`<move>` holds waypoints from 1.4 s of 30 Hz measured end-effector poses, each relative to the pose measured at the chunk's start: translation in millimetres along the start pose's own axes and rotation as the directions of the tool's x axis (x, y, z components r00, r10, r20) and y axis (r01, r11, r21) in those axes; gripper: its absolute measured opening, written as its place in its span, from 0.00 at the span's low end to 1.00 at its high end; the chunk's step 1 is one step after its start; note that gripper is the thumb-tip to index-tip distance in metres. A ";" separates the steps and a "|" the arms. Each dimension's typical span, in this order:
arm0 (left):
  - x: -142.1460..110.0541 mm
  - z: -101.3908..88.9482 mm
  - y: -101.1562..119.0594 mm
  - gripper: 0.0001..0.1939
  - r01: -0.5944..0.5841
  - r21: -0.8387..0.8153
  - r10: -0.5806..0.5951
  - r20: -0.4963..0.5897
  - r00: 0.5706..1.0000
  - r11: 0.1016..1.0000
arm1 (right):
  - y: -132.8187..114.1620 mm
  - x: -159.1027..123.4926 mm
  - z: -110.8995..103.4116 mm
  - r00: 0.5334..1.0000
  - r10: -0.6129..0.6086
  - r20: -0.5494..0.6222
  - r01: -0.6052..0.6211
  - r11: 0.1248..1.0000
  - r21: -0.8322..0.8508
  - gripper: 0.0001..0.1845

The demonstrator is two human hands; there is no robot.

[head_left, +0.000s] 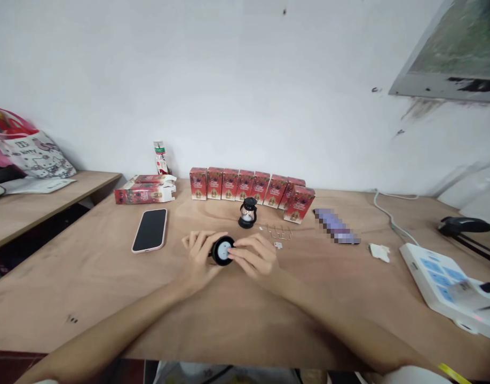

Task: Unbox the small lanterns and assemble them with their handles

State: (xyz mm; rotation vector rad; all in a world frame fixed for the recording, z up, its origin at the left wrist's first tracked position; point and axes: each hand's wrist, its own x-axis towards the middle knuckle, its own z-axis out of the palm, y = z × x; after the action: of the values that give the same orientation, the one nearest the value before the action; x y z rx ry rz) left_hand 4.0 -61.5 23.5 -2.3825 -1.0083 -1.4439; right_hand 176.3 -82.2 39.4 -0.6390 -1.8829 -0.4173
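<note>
My left hand [200, 258] is wrapped round a small black lantern [213, 255], its round base turned up toward me. A pale disc [223, 250] with small marks sits inside the black rim. My right hand [257, 258] has its fingertips drawn together at the disc's right side; anything between them is too small to make out. Just beyond my hands a second small lantern [247, 214], black with a clear middle, stands upright. Several thin, bent wire pieces [280, 232] and a small white piece [277, 245] lie to its right.
A row of red boxes [229, 184] stands along the wall. Flattened red boxes [144, 190] and a phone [150, 230] lie left. At right are a blurred purple item [336, 226], crumpled white scrap [379, 252], and white power strip [437, 282] with its cable [393, 218].
</note>
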 end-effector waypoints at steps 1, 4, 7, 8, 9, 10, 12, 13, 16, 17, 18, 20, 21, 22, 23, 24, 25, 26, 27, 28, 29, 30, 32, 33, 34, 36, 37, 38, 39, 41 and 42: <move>-0.8 0.7 -0.3 0.13 -0.009 0.014 0.009 -0.002 1.000 1.000 | -0.7 -1.8 1.2 0.999 0.031 0.015 -0.031 0.999 0.007 0.04; -3.4 3.5 -2.1 0.13 -0.052 0.055 0.052 0.002 0.999 0.997 | -1.8 -8.1 2.0 0.987 0.151 0.044 -0.154 0.986 0.070 0.04; -6.8 6.1 -4.3 0.15 -0.118 0.079 0.115 0.039 0.993 0.990 | -1.2 -15.0 2.1 0.982 0.183 0.055 -0.188 0.976 0.111 0.03; -8.0 6.9 -5.0 0.16 -0.135 0.083 0.131 0.054 0.990 0.987 | -0.9 -17.4 2.5 0.986 0.160 0.054 -0.165 0.980 0.109 0.03; -9.0 7.7 -5.8 0.17 -0.148 0.084 0.143 0.065 0.988 0.985 | -0.7 -19.8 3.2 0.990 0.127 0.054 -0.132 0.987 0.097 0.04; -10.0 8.6 -6.6 0.17 -0.160 0.083 0.154 0.076 0.985 0.984 | -0.8 -22.2 4.1 0.994 0.092 0.061 -0.097 0.992 0.079 0.05; -11.2 10.5 -8.5 0.18 -0.183 0.074 0.174 0.110 0.979 0.980 | -1.5 -26.8 6.7 0.994 0.047 0.094 -0.050 0.998 0.034 0.06; -11.4 11.5 -9.6 0.19 -0.194 0.073 0.183 0.133 0.974 0.978 | -1.6 -28.9 8.2 0.993 0.044 0.111 -0.045 0.999 0.011 0.06; -10.4 14.0 -13.5 0.19 -0.200 0.091 0.181 0.184 0.966 0.976 | 3.8 -34.2 11.5 0.988 0.103 0.113 -0.100 0.994 -0.034 0.07; -9.7 14.5 -15.1 0.19 -0.190 0.095 0.169 0.191 0.967 0.977 | 9.3 -35.7 11.6 0.985 0.142 0.098 -0.139 0.989 -0.043 0.07; -9.0 14.8 -16.8 0.19 -0.173 0.097 0.152 0.193 0.969 0.980 | 17.1 -37.1 11.0 0.979 0.188 0.083 -0.184 0.981 -0.055 0.08; -7.7 14.7 -20.2 0.19 -0.132 0.095 0.112 0.189 0.976 0.987 | 39.2 -40.1 8.0 0.955 0.287 0.077 -0.276 0.952 -0.131 0.09; -7.2 14.5 -21.7 0.19 -0.110 0.095 0.090 0.190 0.978 0.989 | 52.3 -41.9 5.8 0.938 0.335 0.091 -0.312 0.928 -0.203 0.10; -7.0 14.3 -22.8 0.20 -0.089 0.096 0.070 0.191 0.979 0.991 | 65.8 -44.0 3.5 0.917 0.381 0.118 -0.333 0.894 -0.299 0.11; -7.0 14.3 -23.6 0.20 -0.071 0.096 0.052 0.193 0.980 0.993 | 78.6 -46.3 1.3 0.893 0.425 0.151 -0.342 0.857 -0.385 0.11; -7.2 14.4 -24.0 0.20 -0.059 0.093 0.040 0.201 0.979 0.994 | 89.9 -49.0 -0.4 0.870 0.460 0.180 -0.345 0.827 -0.443 0.12; -7.5 14.7 -24.0 0.21 -0.054 0.088 0.034 0.213 0.976 0.995 | 99.2 -51.8 -1.6 0.854 0.482 0.197 -0.345 0.808 -0.478 0.12; -7.9 15.1 -23.8 0.22 -0.053 0.080 0.033 0.227 0.973 0.995 | 106.1 -54.7 -2.0 0.842 0.497 0.210 -0.347 0.797 -0.495 0.13; -8.3 15.5 -23.4 0.22 -0.057 0.073 0.038 0.237 0.971 0.996 | 110.8 -57.6 -1.8 0.836 0.504 0.215 -0.350 0.793 -0.498 0.13; -8.7 16.0 -23.0 0.23 -0.062 0.066 0.045 0.244 0.969 0.996 | 113.5 -60.2 -0.9 0.834 0.508 0.217 -0.354 0.792 -0.497 0.13; -9.0 16.4 -22.8 0.23 -0.068 0.061 0.051 0.249 0.967 0.996 | 114.7 -62.6 0.5 0.829 0.514 0.219 -0.358 0.791 -0.497 0.13; -9.3 16.7 -22.7 0.24 -0.073 0.057 0.057 0.252 0.966 0.996 | 114.9 -64.5 2.0 0.826 0.519 0.222 -0.363 0.790 -0.494 0.13; -9.6 17.1 -23.0 0.25 -0.076 0.054 0.059 0.256 0.965 0.996 | 114.4 -66.6 4.7 0.821 0.525 0.226 -0.372 0.791 -0.486 0.12; -9.7 17.2 -23.4 0.25 -0.074 0.056 0.056 0.264 0.963 0.996 | 114.0 -66.7 5.3 0.820 0.527 0.225 -0.376 0.791 -0.482 0.12; -9.8 17.3 -23.7 0.25 -0.072 0.060 0.053 0.273 0.960 0.996 | 113.4 -66.2 5.5 0.820 0.528 0.221 -0.380 0.791 -0.480 0.12; -10.0 17.5 -24.3 0.26 -0.071 0.066 0.049 0.291 0.955 0.995 | 110.1 -63.4 4.2 0.823 0.531 0.204 -0.387 0.786 -0.483 0.12; -10.1 17.6 -24.4 0.26 -0.071 0.068 0.048 0.298 0.953 0.995 | 106.4 -61.3 3.1 0.829 0.528 0.187 -0.391 0.785 -0.481 0.12; -10.3 17.7 -24.5 0.26 -0.071 0.069 0.047 0.302 0.952 0.995 | 100.9 -58.8 2.1 0.843 0.513 0.162 -0.394 0.793 -0.465 0.12; -10.4 17.9 -24.6 0.26 -0.070 0.071 0.046 0.303 0.952 0.995 | 93.4 -56.3 1.3 0.863 0.487 0.133 -0.393 0.814 -0.428 0.12; -10.7 18.3 -24.5 0.26 -0.060 0.082 0.033 0.303 0.953 0.995 | 73.1 -51.4 1.4 0.911 0.405 0.082 -0.366 0.883 -0.292 0.12; -10.8 18.5 -24.3 0.26 -0.054 0.089 0.025 0.300 0.953 0.995 | 61.2 -49.2 2.4 0.929 0.363 0.072 -0.343 0.917 -0.204 0.12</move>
State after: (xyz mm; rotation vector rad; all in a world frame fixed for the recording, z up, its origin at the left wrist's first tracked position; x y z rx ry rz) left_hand -1.3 -39.4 0.4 -2.5841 -1.0602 -1.0141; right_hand 226.5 -43.8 -7.4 -1.1297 -1.7916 -0.3303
